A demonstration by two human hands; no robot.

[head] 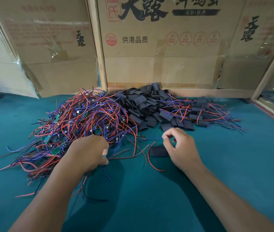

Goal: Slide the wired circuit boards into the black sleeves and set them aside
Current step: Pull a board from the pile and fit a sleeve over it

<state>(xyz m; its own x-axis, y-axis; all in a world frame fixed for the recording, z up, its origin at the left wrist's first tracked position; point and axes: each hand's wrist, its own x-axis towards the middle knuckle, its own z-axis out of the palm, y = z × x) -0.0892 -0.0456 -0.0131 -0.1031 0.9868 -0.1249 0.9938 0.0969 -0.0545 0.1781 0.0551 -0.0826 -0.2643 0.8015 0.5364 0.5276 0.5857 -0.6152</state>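
Fingers of my left hand (89, 152) were clamped on a wired circuit board (105, 156) at the tangled pile's (82, 121) lower edge; my right hand (181, 148), thumb and forefinger pinched together, hovered touching a black sleeve (158, 151) lying mid-frame on the green table (233, 156).

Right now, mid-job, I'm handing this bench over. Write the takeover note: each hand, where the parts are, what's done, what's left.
Left hand: closed on a wired board at the near edge of the unsleeved board pile.
Right hand: fingers curled over a loose black sleeve on the green table; grip unclear.
Empty sleeves pile: centre back.
Done: sleeved boards pile, far right.
Left: sleeve the held board, set it right, then continue with the large pile.
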